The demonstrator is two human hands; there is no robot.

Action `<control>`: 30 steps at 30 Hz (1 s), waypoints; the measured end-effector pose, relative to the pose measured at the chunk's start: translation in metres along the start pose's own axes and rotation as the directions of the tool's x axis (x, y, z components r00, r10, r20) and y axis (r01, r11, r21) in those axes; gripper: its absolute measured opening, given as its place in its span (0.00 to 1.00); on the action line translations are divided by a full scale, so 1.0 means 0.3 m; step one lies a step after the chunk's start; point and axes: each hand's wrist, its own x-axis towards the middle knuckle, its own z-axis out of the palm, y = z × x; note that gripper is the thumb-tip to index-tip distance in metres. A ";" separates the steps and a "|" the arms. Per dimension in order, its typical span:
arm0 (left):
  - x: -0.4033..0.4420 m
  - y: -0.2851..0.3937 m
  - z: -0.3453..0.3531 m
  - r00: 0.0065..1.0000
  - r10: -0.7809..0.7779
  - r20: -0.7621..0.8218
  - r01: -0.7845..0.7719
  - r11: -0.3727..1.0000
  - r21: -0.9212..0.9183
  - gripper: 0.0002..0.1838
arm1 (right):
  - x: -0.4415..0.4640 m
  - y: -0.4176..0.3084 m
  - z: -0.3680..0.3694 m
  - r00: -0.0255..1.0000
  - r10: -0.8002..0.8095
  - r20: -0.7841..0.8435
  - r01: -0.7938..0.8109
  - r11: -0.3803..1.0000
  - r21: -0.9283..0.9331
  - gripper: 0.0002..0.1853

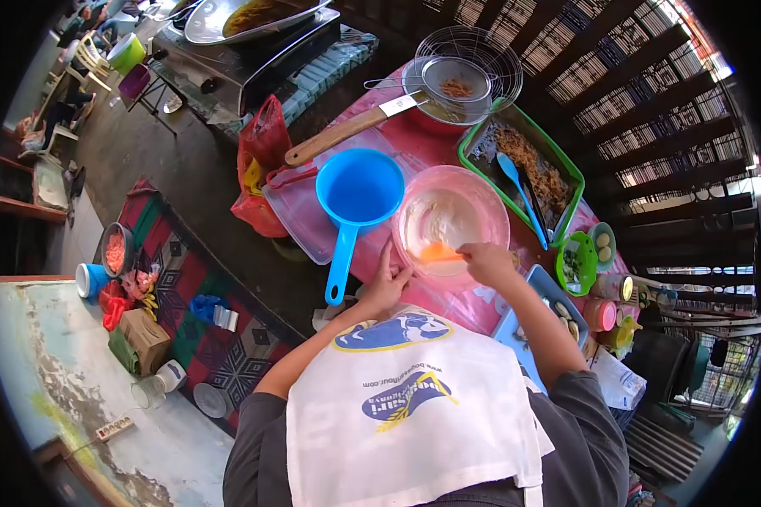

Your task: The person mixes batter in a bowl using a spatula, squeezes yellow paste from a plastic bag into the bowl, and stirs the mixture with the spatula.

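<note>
A pink bowl (pixel 496 221) with pale, creamy batter (pixel 438 221) stands in front of me on the table. My right hand (pixel 489 264) is closed around the handle of an orange spatula (pixel 439 253), whose blade dips into the batter near the bowl's close side. At the bowl's lower left, my left hand (pixel 385 286) lies against the outer wall, thumb and fingers spread apart. Left of the bowl sits a blue dipper (pixel 359 190), its long handle pointing towards me.
A green tray (pixel 577 190) of brown shredded food holds a blue spoon (pixel 522 190). Strainers (pixel 457 80) lie behind the bowl. At right are a green basket (pixel 577 264) and a light-blue tray (pixel 516 325). A red plastic bag (pixel 262 160) hangs left; a stove (pixel 254 59) stands beyond.
</note>
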 end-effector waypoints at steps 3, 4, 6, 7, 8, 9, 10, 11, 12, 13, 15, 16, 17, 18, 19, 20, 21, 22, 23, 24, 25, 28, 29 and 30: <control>0.002 0.004 0.009 1.000 0.002 -0.011 -0.002 0.999 -0.035 0.40 | 0.063 0.086 -0.042 0.997 -0.041 -0.060 0.045 0.997 0.060 0.13; 0.002 0.008 0.014 1.000 0.004 -0.021 -0.005 0.999 -0.051 0.40 | 0.118 0.086 -0.052 0.991 0.008 -0.133 0.007 0.994 0.111 0.13; 0.002 0.011 0.019 1.000 0.016 -0.026 -0.017 0.999 -0.040 0.40 | 0.157 0.053 -0.005 0.980 0.020 -0.199 0.008 0.990 0.139 0.13; 0.001 0.013 0.017 0.999 0.022 -0.028 -0.023 0.999 -0.031 0.40 | 0.154 0.010 0.047 0.981 -0.018 -0.193 0.041 0.992 0.115 0.13; 0.006 0.014 0.010 1.000 0.023 -0.018 -0.023 1.000 -0.008 0.40 | 0.144 -0.015 0.075 0.980 -0.055 -0.191 0.074 0.993 0.093 0.13; 0.011 0.002 0.001 1.000 0.023 -0.010 -0.023 1.000 0.012 0.40 | 0.110 -0.013 0.073 0.986 -0.094 -0.138 0.104 0.992 0.071 0.13; 0.009 0.000 -0.001 1.000 0.019 -0.003 -0.019 0.999 0.027 0.40 | 0.060 -0.005 0.057 0.988 -0.130 -0.079 0.134 0.990 0.051 0.13; 0.008 -0.003 -0.002 1.000 0.015 -0.004 -0.015 1.000 0.024 0.40 | 0.021 0.011 0.028 0.986 -0.165 -0.018 0.165 0.986 0.030 0.13; 0.007 0.005 0.002 1.000 0.013 -0.006 -0.013 1.000 0.018 0.40 | 0.000 0.041 -0.022 0.982 -0.186 -0.021 0.186 0.982 0.019 0.13; 0.006 0.006 0.007 1.000 0.009 -0.010 -0.009 1.000 0.012 0.40 | 0.023 0.080 -0.039 0.993 -0.093 -0.069 0.098 0.992 0.073 0.13; 0.008 -0.001 0.011 0.999 0.029 -0.014 -0.029 1.000 -0.002 0.40 | 0.104 0.148 -0.043 0.984 0.102 -0.146 -0.072 0.978 0.198 0.13; 0.008 -0.002 0.012 0.999 0.041 -0.016 -0.041 0.999 -0.006 0.40 | 0.135 0.156 -0.008 0.962 0.117 -0.246 -0.043 0.957 0.288 0.13; 0.006 -0.003 0.013 0.999 0.041 -0.012 -0.041 0.999 -0.004 0.40 | 0.137 0.159 0.043 0.969 0.105 -0.225 -0.046 0.966 0.254 0.13; 0.005 0.000 0.011 0.999 0.043 -0.006 -0.043 0.999 0.001 0.40 | 0.111 0.111 0.084 0.974 0.095 -0.206 -0.048 0.974 0.221 0.14; 0.009 0.007 0.008 0.999 0.047 0.000 -0.047 0.999 0.006 0.40 | 0.084 0.068 0.114 0.978 0.084 -0.189 -0.048 0.981 0.188 0.14; 0.009 0.008 0.006 0.999 0.032 -0.004 -0.032 0.999 0.008 0.39 | 0.018 0.025 0.073 0.993 -0.017 -0.115 0.034 0.989 0.143 0.15; 0.005 0.010 0.006 1.000 0.015 -0.006 -0.014 1.000 0.007 0.39 | 0.002 0.029 0.052 0.994 -0.050 -0.093 0.062 0.988 0.138 0.15; 0.006 0.012 0.009 1.000 -0.001 -0.009 0.001 1.000 0.005 0.39 | -0.010 0.051 0.033 0.994 -0.082 -0.073 0.091 0.987 0.132 0.15; 0.008 0.013 0.013 1.000 0.000 -0.009 0.000 1.000 -0.009 0.39 | -0.018 0.080 0.021 0.992 -0.115 -0.050 0.120 0.985 0.124 0.15; 0.003 0.028 0.021 1.000 -0.003 -0.009 0.003 1.000 -0.024 0.39 | 0.021 0.117 -0.001 0.999 -0.048 -0.011 0.049 0.989 0.142 0.15; -0.003 0.034 0.025 1.000 -0.007 -0.010 0.006 0.999 -0.037 0.39 | 0.069 0.133 -0.014 0.995 0.096 -0.038 -0.083 0.963 0.256 0.15; 0.000 0.014 0.017 1.000 -0.011 0.011 0.011 0.999 -0.032 0.39 | 0.132 0.076 0.009 0.969 0.169 -0.182 -0.122 0.962 0.243 0.13; 0.004 0.011 0.014 1.000 0.003 0.010 -0.002 0.999 -0.038 0.39 | 0.109 0.023 0.051 0.976 0.149 -0.158 -0.117 0.974 0.196 0.13; 0.011 0.006 0.017 1.000 0.020 0.008 -0.020 0.999 -0.047 0.38 | 0.089 -0.004 0.072 0.983 0.128 -0.136 -0.108 0.984 0.145 0.13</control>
